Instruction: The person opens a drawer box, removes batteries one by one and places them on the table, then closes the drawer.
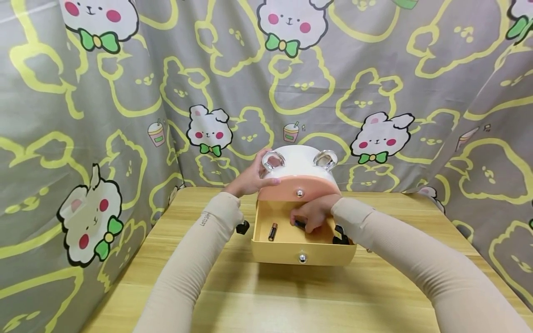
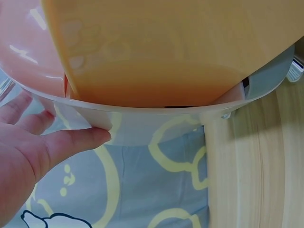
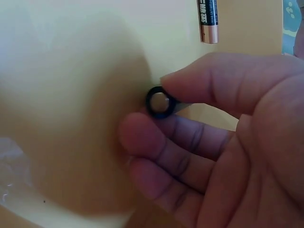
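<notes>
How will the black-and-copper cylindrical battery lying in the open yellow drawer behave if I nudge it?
The black-and-copper cylindrical battery would likely roll sideways: its body is round and the yellow plastic drawer looks smooth inside. It is probably stiff, perhaps heavy for its size, given its metallic-looking casing. Raised drawer walls should keep it from rolling out.

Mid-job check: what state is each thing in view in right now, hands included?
White cabinet: upright on the table
Pink upper drawer: closed
Yellow lower drawer: pulled open
Loose battery: lying in the yellow lower drawer
Small cylinder: pinched
Right hand: inside the yellow lower drawer, pinching the small cylinder
Left hand: touching the cabinet's side
</notes>
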`<state>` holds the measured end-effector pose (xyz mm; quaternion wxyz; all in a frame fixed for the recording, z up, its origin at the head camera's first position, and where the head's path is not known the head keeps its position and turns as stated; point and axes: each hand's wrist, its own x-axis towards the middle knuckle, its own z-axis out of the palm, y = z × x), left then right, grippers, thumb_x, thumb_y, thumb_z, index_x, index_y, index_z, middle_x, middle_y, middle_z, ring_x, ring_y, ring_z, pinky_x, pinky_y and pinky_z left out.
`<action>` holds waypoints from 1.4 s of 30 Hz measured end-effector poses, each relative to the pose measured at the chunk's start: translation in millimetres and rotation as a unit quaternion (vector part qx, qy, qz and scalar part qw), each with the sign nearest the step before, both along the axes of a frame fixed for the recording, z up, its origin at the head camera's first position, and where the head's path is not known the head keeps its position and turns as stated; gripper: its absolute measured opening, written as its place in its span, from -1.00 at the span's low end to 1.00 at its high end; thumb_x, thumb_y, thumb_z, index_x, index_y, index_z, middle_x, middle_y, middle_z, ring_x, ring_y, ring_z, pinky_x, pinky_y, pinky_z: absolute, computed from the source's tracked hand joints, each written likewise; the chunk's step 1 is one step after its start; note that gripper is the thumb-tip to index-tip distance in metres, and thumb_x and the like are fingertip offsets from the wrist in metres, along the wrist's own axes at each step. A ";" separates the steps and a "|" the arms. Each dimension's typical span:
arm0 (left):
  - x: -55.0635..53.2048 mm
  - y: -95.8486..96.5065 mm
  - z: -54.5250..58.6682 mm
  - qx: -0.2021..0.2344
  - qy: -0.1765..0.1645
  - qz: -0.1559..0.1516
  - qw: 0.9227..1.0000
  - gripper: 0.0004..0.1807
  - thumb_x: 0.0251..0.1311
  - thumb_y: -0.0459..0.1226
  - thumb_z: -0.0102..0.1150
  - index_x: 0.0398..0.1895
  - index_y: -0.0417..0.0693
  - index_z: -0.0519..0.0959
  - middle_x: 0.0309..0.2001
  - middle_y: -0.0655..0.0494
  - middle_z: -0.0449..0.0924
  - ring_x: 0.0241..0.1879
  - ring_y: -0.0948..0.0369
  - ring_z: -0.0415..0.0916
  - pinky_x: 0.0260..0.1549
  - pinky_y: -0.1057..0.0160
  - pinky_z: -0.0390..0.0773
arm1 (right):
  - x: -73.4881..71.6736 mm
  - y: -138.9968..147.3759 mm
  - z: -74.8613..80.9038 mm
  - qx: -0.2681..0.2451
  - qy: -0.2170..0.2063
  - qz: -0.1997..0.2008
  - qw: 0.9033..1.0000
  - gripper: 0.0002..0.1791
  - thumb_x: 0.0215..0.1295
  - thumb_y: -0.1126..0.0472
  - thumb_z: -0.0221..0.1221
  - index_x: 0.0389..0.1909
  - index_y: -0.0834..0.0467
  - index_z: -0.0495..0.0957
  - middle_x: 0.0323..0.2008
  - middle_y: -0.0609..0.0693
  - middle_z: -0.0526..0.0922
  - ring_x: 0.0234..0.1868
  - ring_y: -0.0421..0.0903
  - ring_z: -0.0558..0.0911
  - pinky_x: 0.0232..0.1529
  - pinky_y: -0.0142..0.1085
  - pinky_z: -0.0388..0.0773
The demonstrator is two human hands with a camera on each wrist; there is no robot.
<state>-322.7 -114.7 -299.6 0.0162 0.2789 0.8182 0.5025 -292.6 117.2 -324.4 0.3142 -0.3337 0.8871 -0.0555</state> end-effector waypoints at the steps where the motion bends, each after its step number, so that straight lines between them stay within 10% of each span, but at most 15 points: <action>1: 0.3 0.5 -0.2 -0.001 -0.001 -0.001 1.000 0.13 0.08 -0.20 0.42 0.50 0.20 -0.24 0.45 0.00 0.13 0.44 0.20 0.00 0.37 0.24 0.00 | 0.3 0.8 -0.4 -0.003 -0.008 -0.002 1.000 -0.53 0.12 0.38 0.22 -0.02 -0.12 0.40 -0.46 -0.05 0.51 -0.37 -0.17 0.49 -0.31 -0.32 0.43; 19: -2.1 1.5 2.8 -0.007 -0.009 0.010 1.000 0.16 0.06 -0.13 0.44 0.51 0.27 -0.26 0.44 0.05 0.14 0.43 0.22 0.01 0.36 0.25 0.01 | -7.1 6.7 15.9 -0.004 -0.054 0.111 0.992 -0.52 0.25 0.39 0.20 0.11 -0.10 0.45 -0.50 -0.08 0.43 -0.52 -0.23 0.42 -0.49 -0.44 0.37; 42: 1.7 4.1 2.8 -0.012 -0.017 0.020 1.000 0.17 0.04 -0.09 0.44 0.51 0.28 -0.26 0.47 0.03 0.10 0.45 0.13 -0.03 0.39 0.14 -0.05 | -6.0 8.8 28.3 -0.027 -0.057 0.068 0.996 -0.50 0.23 0.44 0.22 0.10 -0.12 0.55 -0.38 -0.02 0.52 -0.40 -0.19 0.51 -0.42 -0.39 0.53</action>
